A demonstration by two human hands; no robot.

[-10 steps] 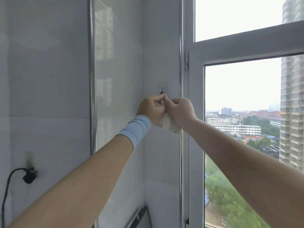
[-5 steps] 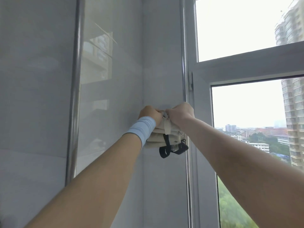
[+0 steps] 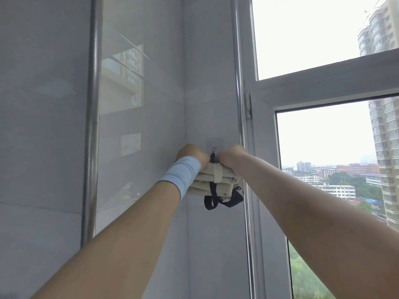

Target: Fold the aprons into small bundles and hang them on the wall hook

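Note:
A beige folded apron bundle [image 3: 216, 180], tied with a beige band and trailing black straps [image 3: 224, 200], hangs against the white wall just below a clear adhesive wall hook [image 3: 213, 145]. My left hand [image 3: 192, 155], with a light blue wristband, grips the bundle's top left. My right hand [image 3: 231, 157] grips its top right. Both fists press together at a black strap loop right under the hook. Whether the loop sits on the hook is hidden by my fingers.
A vertical metal pipe [image 3: 92, 126] runs down the tiled wall at left. A second thin pipe [image 3: 241, 104] stands beside the white window frame [image 3: 323, 83] at right. City buildings show through the glass.
The view has tilted up, so the bundle and its black straps now show below my hands. Both hands stay clenched together at the hook.

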